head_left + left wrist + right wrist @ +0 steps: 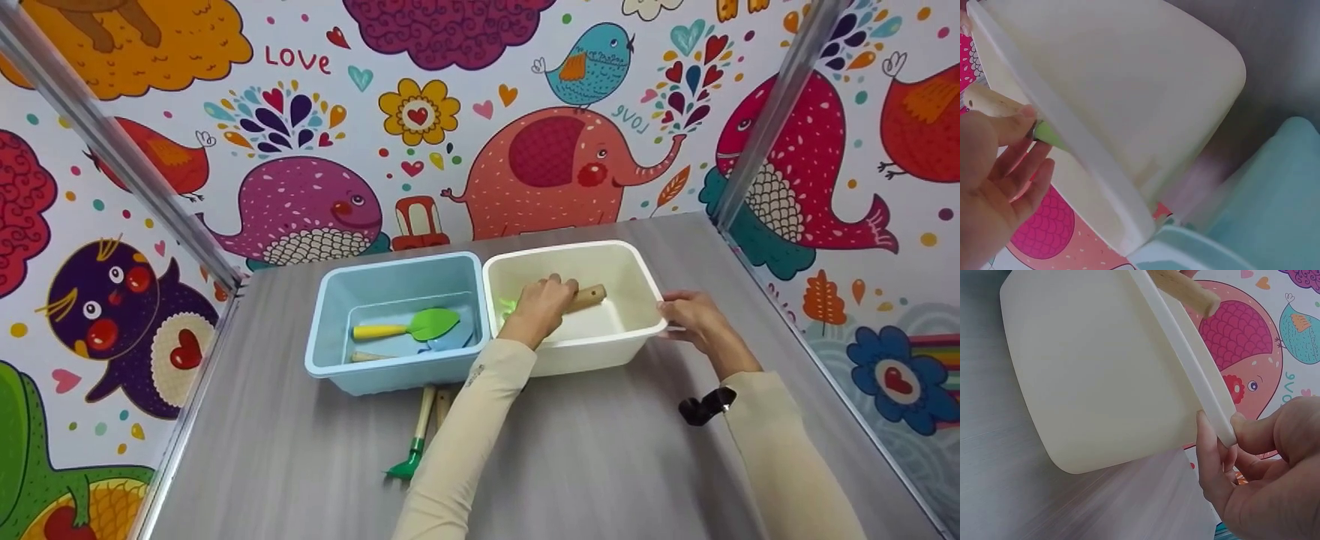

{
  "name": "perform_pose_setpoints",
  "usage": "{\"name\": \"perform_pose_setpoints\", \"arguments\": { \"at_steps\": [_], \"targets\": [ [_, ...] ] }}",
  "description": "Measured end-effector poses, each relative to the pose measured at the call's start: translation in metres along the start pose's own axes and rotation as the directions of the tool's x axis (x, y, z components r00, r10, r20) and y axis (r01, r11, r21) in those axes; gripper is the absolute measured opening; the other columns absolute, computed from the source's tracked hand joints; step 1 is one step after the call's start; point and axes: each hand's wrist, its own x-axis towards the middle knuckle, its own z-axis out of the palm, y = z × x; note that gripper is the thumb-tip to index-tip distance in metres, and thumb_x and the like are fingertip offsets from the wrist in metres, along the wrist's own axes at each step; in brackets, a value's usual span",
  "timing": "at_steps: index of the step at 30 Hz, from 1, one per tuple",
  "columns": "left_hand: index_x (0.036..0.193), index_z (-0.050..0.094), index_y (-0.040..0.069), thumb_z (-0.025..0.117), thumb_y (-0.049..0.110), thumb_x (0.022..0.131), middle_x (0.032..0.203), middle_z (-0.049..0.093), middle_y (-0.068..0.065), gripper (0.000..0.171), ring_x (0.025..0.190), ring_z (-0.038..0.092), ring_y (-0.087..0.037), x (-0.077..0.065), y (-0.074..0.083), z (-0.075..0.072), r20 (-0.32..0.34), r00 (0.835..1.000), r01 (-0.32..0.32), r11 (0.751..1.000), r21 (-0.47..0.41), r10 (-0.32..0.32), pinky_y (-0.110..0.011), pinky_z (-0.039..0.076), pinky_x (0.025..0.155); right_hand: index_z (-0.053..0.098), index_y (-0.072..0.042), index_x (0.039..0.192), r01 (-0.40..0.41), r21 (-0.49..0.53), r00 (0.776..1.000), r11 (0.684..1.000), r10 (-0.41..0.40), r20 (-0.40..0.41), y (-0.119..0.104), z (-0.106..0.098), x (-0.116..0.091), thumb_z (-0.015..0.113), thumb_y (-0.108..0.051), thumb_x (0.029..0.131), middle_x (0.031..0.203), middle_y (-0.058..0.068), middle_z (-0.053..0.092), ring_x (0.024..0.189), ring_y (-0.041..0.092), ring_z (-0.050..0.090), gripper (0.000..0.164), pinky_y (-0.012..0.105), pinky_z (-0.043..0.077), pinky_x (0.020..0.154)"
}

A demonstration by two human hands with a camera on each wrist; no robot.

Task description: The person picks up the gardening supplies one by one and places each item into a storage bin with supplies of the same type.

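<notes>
My left hand [541,311] reaches into a cream plastic bin [592,356] and pinches a garden tool with a wooden handle [589,298]. In the left wrist view the tool's light green neck [1050,136] shows past my fingertips. The bin's rim hides its head there. My right hand [697,322] grips the bin's right front corner, thumb on one side of the rim and fingers on the other, clearest in the right wrist view. The wooden handle's end [1207,302] sticks up past the rim in that view.
A light blue bin [401,375] adjoins the cream one on the left. Inside lie a green trowel [433,325] with a yellow handle and a blue-headed tool [450,339]. A green rake [406,465] lies on the grey table before it, beside another wooden handle [442,405]. Patterned walls surround the table.
</notes>
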Motion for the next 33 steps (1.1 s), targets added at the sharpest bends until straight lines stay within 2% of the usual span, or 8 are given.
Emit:
{"name": "perform_pose_setpoints", "arguments": {
  "at_steps": [4, 6, 8, 11, 17, 27, 30, 33],
  "targets": [
    [0.121, 0.066, 0.013, 0.067, 0.007, 0.093, 0.106, 0.07, -0.01, 0.028, 0.095, 0.071, -0.023, -0.002, 0.002, 0.002, 0.026, 1.0, -0.003, 1.0, -0.028, 0.004, -0.036, 0.059, 0.079, 0.034, 0.01, 0.146, 0.016, 0.02, 1.0, 1.0, -0.016, 0.003, 0.001, 0.0, 0.0, 0.055, -0.016, 0.099, 0.114, 0.01, 0.058, 0.083, 0.009, 0.062, 0.057, 0.023, 0.058, 0.074],
    [0.12, 0.066, 0.012, 0.067, 0.007, 0.093, 0.106, 0.07, -0.011, 0.027, 0.095, 0.071, -0.024, -0.003, 0.003, 0.003, 0.036, 0.999, -0.001, 0.999, -0.05, 0.003, -0.037, 0.059, 0.079, 0.034, 0.011, 0.145, 0.019, 0.028, 1.0, 0.999, -0.02, 0.006, 0.001, 0.0, 0.0, 0.055, -0.016, 0.098, 0.116, 0.012, 0.059, 0.082, 0.008, 0.062, 0.058, 0.023, 0.058, 0.073],
    [0.121, 0.066, 0.011, 0.065, 0.015, 0.097, 0.105, 0.07, -0.011, 0.025, 0.093, 0.071, -0.023, -0.005, 0.003, 0.003, 0.044, 0.999, 0.011, 0.994, -0.112, -0.006, -0.036, 0.058, 0.08, 0.035, 0.011, 0.145, 0.018, 0.023, 1.0, 1.0, -0.018, 0.007, 0.001, 0.0, 0.0, 0.056, -0.016, 0.098, 0.121, 0.016, 0.058, 0.082, 0.009, 0.062, 0.058, 0.023, 0.058, 0.074],
    [0.122, 0.066, 0.011, 0.062, 0.014, 0.098, 0.106, 0.071, -0.011, 0.025, 0.095, 0.071, -0.023, -0.006, 0.002, 0.0, 0.053, 0.999, 0.014, 0.989, -0.146, -0.006, -0.037, 0.058, 0.081, 0.035, 0.01, 0.145, 0.017, 0.023, 1.0, 1.0, -0.017, 0.007, 0.001, -0.001, 0.0, 0.056, -0.016, 0.099, 0.124, 0.018, 0.057, 0.085, 0.01, 0.062, 0.057, 0.023, 0.058, 0.075],
    [0.133, 0.062, 0.013, 0.061, 0.002, 0.096, 0.116, 0.071, -0.01, 0.039, 0.104, 0.069, -0.023, -0.006, 0.001, -0.007, 0.084, 0.996, 0.02, 0.989, -0.146, -0.008, -0.037, 0.056, 0.089, 0.036, 0.011, 0.143, 0.034, 0.03, 0.999, 0.999, -0.034, 0.009, 0.002, -0.003, -0.001, 0.056, -0.016, 0.099, 0.109, 0.009, 0.061, 0.084, 0.01, 0.063, 0.055, 0.023, 0.058, 0.074],
    [0.14, 0.057, 0.014, 0.056, 0.008, 0.099, 0.122, 0.068, -0.012, 0.041, 0.111, 0.066, -0.026, -0.019, -0.003, -0.012, 0.089, 0.996, 0.038, 0.968, -0.249, -0.016, -0.039, 0.054, 0.096, 0.033, 0.01, 0.148, 0.021, -0.006, 1.0, 1.0, -0.021, 0.012, 0.005, -0.001, -0.001, 0.054, -0.018, 0.102, 0.139, 0.027, 0.048, 0.091, 0.014, 0.061, 0.058, 0.024, 0.059, 0.08],
    [0.141, 0.056, 0.014, 0.057, 0.01, 0.099, 0.125, 0.067, -0.011, 0.042, 0.114, 0.064, -0.026, -0.025, -0.006, -0.012, 0.098, 0.995, 0.043, 0.953, -0.299, -0.014, -0.039, 0.053, 0.098, 0.032, 0.009, 0.148, 0.024, 0.002, 1.0, 1.0, -0.024, 0.017, 0.005, -0.002, -0.002, 0.054, -0.018, 0.102, 0.131, 0.022, 0.052, 0.09, 0.012, 0.061, 0.059, 0.023, 0.059, 0.079],
    [0.142, 0.055, 0.015, 0.058, 0.016, 0.099, 0.127, 0.066, -0.011, 0.042, 0.117, 0.063, -0.025, -0.032, -0.009, -0.011, 0.111, 0.994, 0.032, 0.936, -0.351, 0.007, -0.038, 0.051, 0.102, 0.031, 0.011, 0.147, 0.045, 0.037, 0.998, 0.998, -0.046, 0.034, 0.005, -0.004, -0.003, 0.055, -0.016, 0.101, 0.113, 0.01, 0.06, 0.084, 0.008, 0.062, 0.059, 0.022, 0.058, 0.076]
  ]
}}
